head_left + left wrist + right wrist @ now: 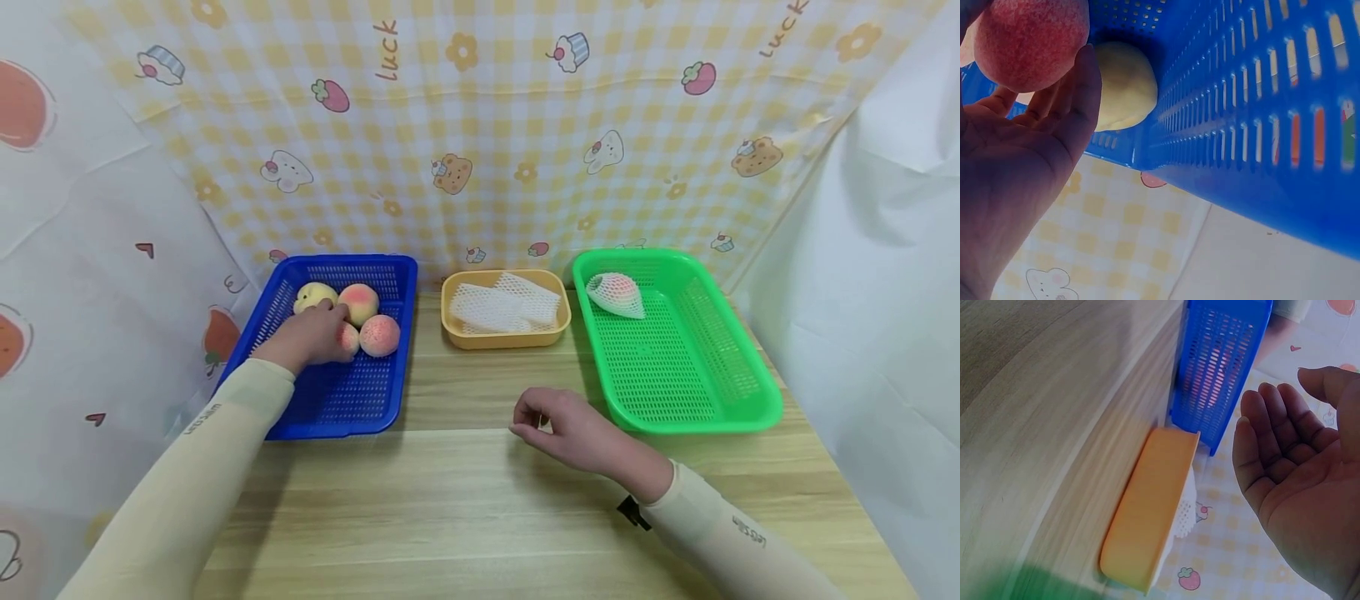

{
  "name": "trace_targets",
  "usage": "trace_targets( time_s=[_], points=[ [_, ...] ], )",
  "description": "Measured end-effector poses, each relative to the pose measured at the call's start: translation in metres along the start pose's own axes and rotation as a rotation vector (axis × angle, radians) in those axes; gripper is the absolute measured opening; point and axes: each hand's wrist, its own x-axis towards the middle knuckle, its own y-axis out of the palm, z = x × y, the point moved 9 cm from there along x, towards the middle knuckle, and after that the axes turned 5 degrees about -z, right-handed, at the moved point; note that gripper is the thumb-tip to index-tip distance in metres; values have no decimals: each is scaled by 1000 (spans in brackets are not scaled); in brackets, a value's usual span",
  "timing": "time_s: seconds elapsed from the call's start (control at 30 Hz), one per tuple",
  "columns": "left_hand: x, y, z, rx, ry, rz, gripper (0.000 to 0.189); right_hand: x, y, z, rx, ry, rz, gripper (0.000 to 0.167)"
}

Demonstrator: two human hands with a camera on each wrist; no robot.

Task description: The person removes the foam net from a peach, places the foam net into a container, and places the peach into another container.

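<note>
In the head view my left hand reaches into the blue basket, its fingers around a peach. The left wrist view shows that reddish peach between the thumb and curled fingers. Beside it lie a pale yellow peach, a yellow-and-pink peach and a pink peach. My right hand hovers over the table, fingers loosely bent, nothing in them; the right wrist view shows its bare palm.
A yellow tray of white foam net sleeves stands at the back middle. To its right is a green basket, with a peach in a foam net at its back left. A checked cloth hangs behind the wooden table.
</note>
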Motion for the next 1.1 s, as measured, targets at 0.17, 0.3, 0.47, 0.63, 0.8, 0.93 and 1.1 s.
trace_targets(
  time_s=[0.17,0.3,0.47,0.63,0.8,0.93,1.1],
  points=[
    [-3,-4,1,-40,-14,6,68,0,-1,0,4,8,3,11],
    [-3,-7,1,-89,-11,-1,64,0,-2,0,4,21,6,11],
    [-5,-15,4,-118,-7,-24,64,1,0,-1,4,22,11,11],
    [-8,-30,1,-129,0,-52,64,1,1,-3,0,36,19,10],
    [-8,-34,-2,-137,25,-57,58,2,0,-3,3,36,23,9],
    [-8,-36,0,-163,17,-61,52,3,0,-3,-1,31,24,9],
    [-11,-51,-7,-234,20,-115,42,1,1,-4,1,42,28,9]
  ],
)
